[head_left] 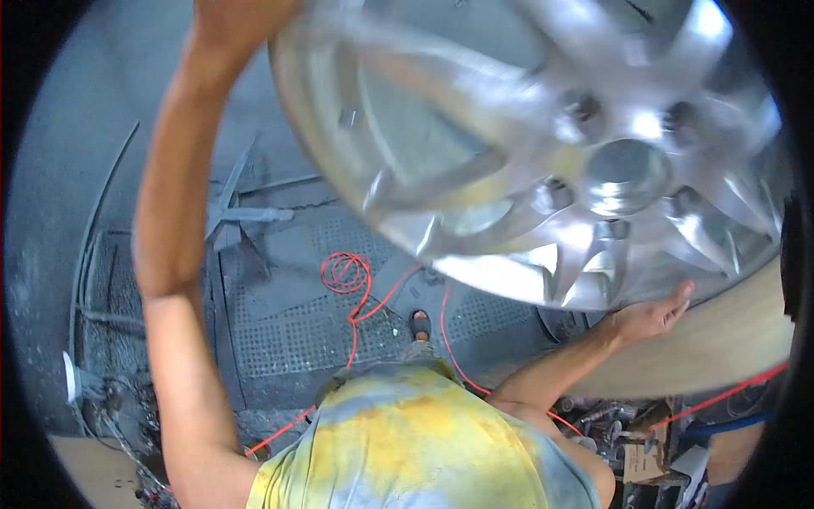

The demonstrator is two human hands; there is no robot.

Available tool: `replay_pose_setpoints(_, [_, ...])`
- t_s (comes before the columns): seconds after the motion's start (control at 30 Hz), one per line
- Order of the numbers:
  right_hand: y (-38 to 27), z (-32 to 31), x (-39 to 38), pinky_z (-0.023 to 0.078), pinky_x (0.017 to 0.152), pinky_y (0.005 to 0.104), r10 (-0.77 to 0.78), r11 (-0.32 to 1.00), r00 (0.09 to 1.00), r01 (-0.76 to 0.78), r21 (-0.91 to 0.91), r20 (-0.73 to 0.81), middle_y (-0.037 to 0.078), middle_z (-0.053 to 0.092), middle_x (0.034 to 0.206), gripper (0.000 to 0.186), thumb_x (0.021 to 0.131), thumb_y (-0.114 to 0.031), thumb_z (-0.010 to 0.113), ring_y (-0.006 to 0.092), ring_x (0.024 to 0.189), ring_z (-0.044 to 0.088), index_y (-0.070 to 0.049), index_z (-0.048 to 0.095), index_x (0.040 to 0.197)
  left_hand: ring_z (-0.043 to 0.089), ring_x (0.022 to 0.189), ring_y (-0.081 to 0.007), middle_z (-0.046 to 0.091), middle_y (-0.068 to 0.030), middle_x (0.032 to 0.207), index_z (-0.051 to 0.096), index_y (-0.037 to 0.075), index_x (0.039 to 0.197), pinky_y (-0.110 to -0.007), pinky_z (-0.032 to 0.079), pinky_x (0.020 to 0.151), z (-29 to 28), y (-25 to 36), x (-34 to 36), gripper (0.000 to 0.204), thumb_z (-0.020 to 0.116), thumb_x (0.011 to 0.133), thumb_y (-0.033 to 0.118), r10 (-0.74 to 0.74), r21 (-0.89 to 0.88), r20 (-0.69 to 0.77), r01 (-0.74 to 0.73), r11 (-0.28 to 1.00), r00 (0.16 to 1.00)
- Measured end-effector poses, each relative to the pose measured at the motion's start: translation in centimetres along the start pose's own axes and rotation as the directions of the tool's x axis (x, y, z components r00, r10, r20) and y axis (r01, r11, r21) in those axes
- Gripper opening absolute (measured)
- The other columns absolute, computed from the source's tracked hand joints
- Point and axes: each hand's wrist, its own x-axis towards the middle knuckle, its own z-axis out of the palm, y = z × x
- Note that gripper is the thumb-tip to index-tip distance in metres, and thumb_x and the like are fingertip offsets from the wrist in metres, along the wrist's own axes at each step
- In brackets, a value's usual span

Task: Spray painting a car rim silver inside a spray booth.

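Observation:
A large silver multi-spoke alloy wheel [644, 123], blurred in places, fills the upper right of the head view, face up toward me. My left hand [254, 15] is at its upper left rim, cut off by the top edge, so its fingers are hidden. My right hand [657, 314] grips the lower right rim with fingers curled round it. Beneath that hand, a blurred pale tan curved surface [721, 348] shows at the right.
A coiled red hose [343, 271] lies on perforated grey matting [280, 339] by my sandalled foot [420, 325]. Left of it are a grey cross-shaped metal piece [229, 212] and a curved bar [97, 212]. Tools, cables and a cardboard box [640, 458] crowd the lower right.

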Motion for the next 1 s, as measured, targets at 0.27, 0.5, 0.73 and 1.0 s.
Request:
replay_pose_setpoints(0.27, [16.2,8.4,1.0,0.036,0.064,0.0236,0.294,0.955,0.774,-0.261,-0.141,0.561,-0.005,0.050,0.076,0.035,0.104,-0.027,0.067,0.0051,0.072,0.042,-0.003,0.060,0.079,0.035,0.066,-0.0050,0.042,0.0067,0.068,0.059,0.003,0.072,-0.027,0.027,0.055,17.6,0.1,-20.5,0.040,0.068,0.101,0.029,-0.651,-0.149,0.542,0.823,0.548,0.531])
replay_pose_setpoints(0.5, [22.1,9.6,0.1,0.036,0.061,0.0311,0.543,0.821,0.595,-0.227,-0.524,0.593,0.001,0.046,0.069,0.050,0.096,-0.038,0.074,0.0106,0.068,0.041,0.003,0.055,0.075,0.036,0.061,-0.0065,0.043,0.0033,0.062,0.061,0.000,0.072,-0.030,0.029,0.054,22.0,0.0,-30.9,0.049,0.069,0.099,0.040,-0.690,0.166,0.718,0.942,0.292,0.087])
replay_pose_setpoints(0.73, [24.9,12.6,0.8,0.047,0.105,0.0337,0.745,0.602,0.445,-0.127,-0.789,0.497,0.032,0.064,0.128,0.088,0.089,-0.046,0.081,0.0300,0.119,0.064,0.023,0.051,0.135,0.040,0.057,-0.0107,0.046,-0.0043,0.057,0.067,-0.001,0.077,-0.035,0.032,0.053,24.9,-1.3,-36.1,0.053,0.068,0.097,0.047,-0.674,0.374,0.734,0.877,0.300,-0.082])
replay_pose_setpoints(1.0, [27.7,11.8,1.0,0.048,0.076,0.0308,0.661,0.720,0.435,-0.139,-0.680,0.611,0.004,0.066,0.083,0.046,0.096,-0.043,0.074,0.0146,0.079,0.057,0.004,0.073,0.098,0.054,0.062,-0.0221,0.062,-0.0144,0.068,0.071,0.000,0.087,-0.041,0.044,0.061,25.0,-1.2,-36.8,0.063,0.063,0.096,0.062,-0.643,0.387,0.753,0.885,0.259,-0.141])
